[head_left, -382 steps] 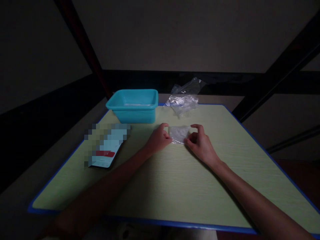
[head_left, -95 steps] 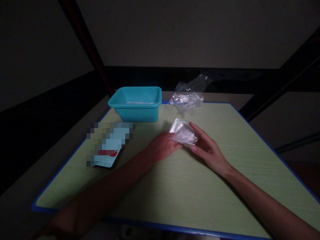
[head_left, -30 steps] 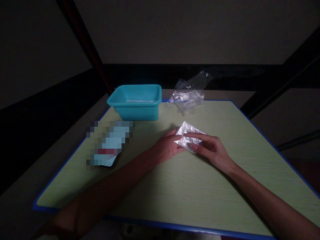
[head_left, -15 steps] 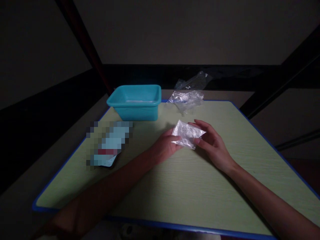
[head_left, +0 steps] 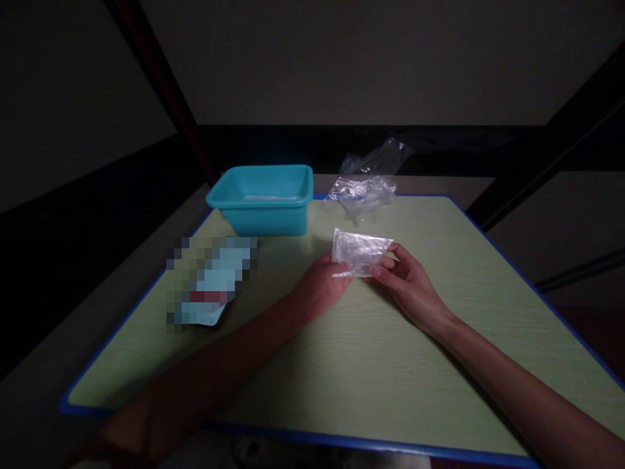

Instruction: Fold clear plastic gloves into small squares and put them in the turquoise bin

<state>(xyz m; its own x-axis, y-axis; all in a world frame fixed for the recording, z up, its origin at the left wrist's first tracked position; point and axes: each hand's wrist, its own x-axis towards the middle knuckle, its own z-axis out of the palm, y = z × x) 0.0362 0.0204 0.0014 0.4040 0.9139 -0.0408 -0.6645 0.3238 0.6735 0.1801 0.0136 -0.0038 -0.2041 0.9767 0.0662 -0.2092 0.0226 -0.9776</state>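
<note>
A small folded piece of clear, shiny plastic (head_left: 360, 253) is held up over the middle of the table. My left hand (head_left: 322, 283) grips its lower left corner, thumb in front. On the right side, my right hand (head_left: 407, 283) pinches the same plastic, with its thumb on the lower edge and fingers behind. The fingers behind the plastic are partly hidden.
A turquoise basin (head_left: 273, 218) stands at the back left of the green, blue-edged table (head_left: 371, 378). Crumpled clear plastic (head_left: 366, 192) lies at the back edge. A pixelated flat object (head_left: 219, 277) rests at the left.
The plastic has turned and now shows a wider, straighter-edged face. My right hand has shifted slightly left and closed on its right side. My left hand has hardly moved.
</note>
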